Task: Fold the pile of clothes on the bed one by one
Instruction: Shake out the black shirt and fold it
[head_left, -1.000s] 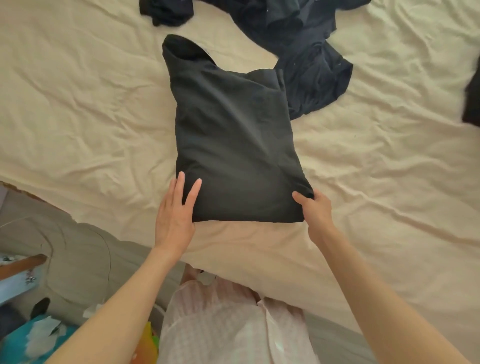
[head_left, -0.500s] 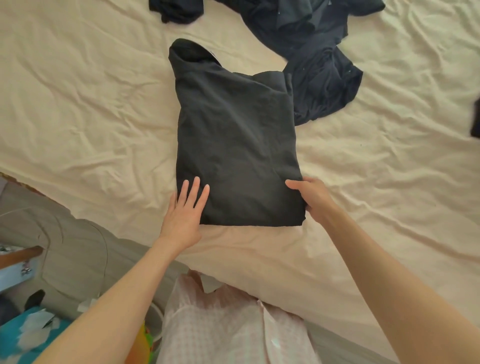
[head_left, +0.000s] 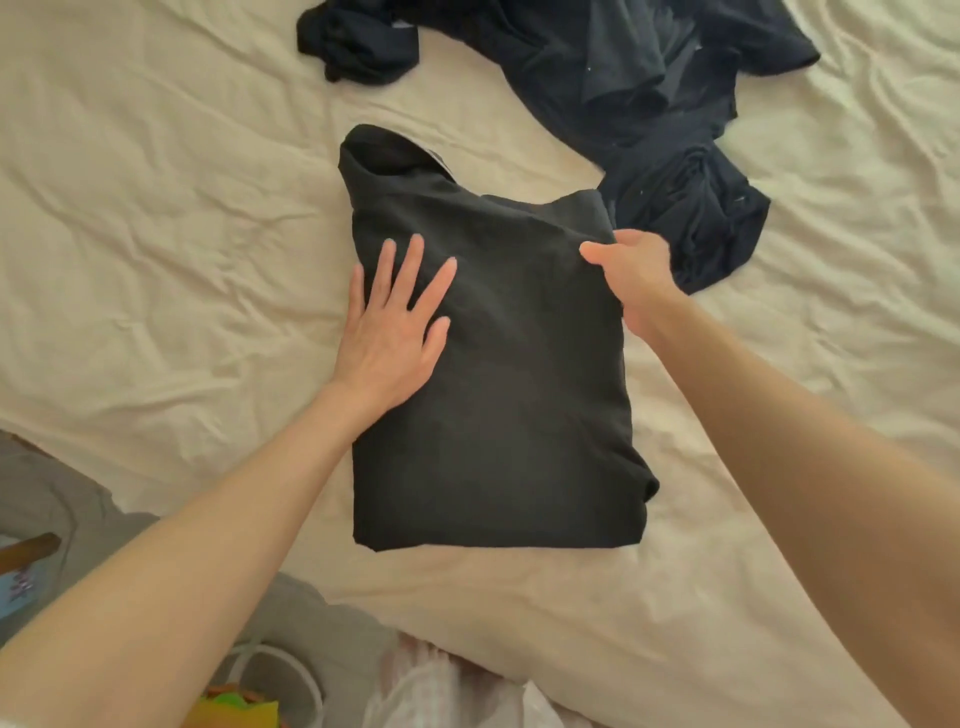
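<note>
A black garment (head_left: 519, 415), folded into a tall rectangle, lies on the cream bed sheet (head_left: 156, 208) in front of me. My left hand (head_left: 395, 327) rests flat on its upper left part with fingers spread. My right hand (head_left: 641, 280) grips the garment's upper right edge, thumb on top and fingers hidden behind the cloth. A pile of dark unfolded clothes (head_left: 649, 78) lies beyond, and its nearest navy piece (head_left: 696, 223) sits just right of my right hand.
A small dark crumpled garment (head_left: 358, 47) lies apart at the top centre. The bed's near edge runs across the lower left, with grey floor (head_left: 52, 493) and a white-rimmed container (head_left: 275, 680) below it.
Both hands have slid from the garment's near corners up towards its far end. The left hand now lies fully on the cloth; the right followed the right edge upward.
</note>
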